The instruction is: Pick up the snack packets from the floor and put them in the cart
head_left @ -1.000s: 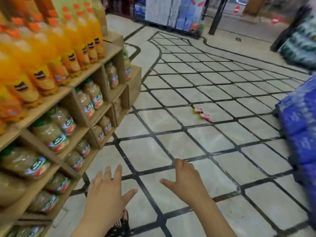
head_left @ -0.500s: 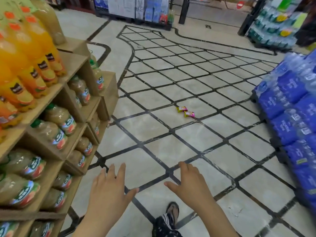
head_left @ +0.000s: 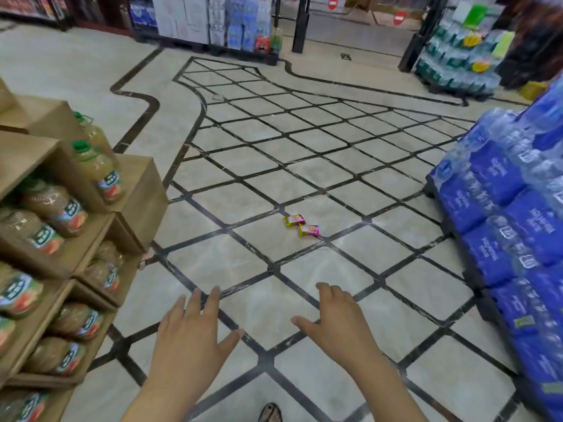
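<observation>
Two small yellow and pink snack packets lie side by side on the tiled floor, one slightly farther, the other nearer and to its right. My left hand and my right hand are stretched out low in front of me, palms down, fingers relaxed and holding nothing. Both hands are well short of the packets. No cart is in view.
A wooden shelf unit with juice bottles stands at the left. Stacked blue water-bottle packs line the right side. More stacked goods and a dark pillar stand at the far end. My sandalled foot shows at the bottom.
The view has swung right and moved forward, so the orange juice shelves have left the frame and the packets appear nearer. My hands keep the same open pose.
</observation>
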A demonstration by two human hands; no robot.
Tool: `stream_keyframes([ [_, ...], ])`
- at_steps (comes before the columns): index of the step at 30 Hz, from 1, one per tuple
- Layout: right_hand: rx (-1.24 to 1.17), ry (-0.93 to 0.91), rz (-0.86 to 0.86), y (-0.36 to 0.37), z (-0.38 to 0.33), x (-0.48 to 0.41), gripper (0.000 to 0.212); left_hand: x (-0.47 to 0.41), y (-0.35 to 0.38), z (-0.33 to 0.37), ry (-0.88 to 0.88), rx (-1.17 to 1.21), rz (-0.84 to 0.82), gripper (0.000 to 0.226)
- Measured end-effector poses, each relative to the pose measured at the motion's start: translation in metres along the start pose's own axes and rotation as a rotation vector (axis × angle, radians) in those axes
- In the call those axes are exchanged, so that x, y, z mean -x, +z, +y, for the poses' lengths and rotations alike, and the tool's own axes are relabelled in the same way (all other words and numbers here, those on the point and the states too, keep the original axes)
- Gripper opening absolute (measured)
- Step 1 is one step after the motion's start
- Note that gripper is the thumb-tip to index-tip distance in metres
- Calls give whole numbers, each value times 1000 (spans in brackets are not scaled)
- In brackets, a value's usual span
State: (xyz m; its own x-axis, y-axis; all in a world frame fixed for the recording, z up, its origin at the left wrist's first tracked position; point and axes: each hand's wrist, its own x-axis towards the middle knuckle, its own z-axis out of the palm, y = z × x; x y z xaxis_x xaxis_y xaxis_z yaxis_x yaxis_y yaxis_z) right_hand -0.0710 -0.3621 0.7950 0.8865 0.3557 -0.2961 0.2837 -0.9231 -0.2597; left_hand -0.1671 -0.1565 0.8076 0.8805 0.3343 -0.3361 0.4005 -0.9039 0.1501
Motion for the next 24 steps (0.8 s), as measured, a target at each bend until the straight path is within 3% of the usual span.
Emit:
stream_keyframes([
  [11, -41, 46, -54, -34, 24, -149, 75, -146, -34, 28, -10, 83, 8, 85],
  [24, -93, 164, -15, -105, -12, -379, 77, -406, -135, 14, 119, 50, -13, 81],
])
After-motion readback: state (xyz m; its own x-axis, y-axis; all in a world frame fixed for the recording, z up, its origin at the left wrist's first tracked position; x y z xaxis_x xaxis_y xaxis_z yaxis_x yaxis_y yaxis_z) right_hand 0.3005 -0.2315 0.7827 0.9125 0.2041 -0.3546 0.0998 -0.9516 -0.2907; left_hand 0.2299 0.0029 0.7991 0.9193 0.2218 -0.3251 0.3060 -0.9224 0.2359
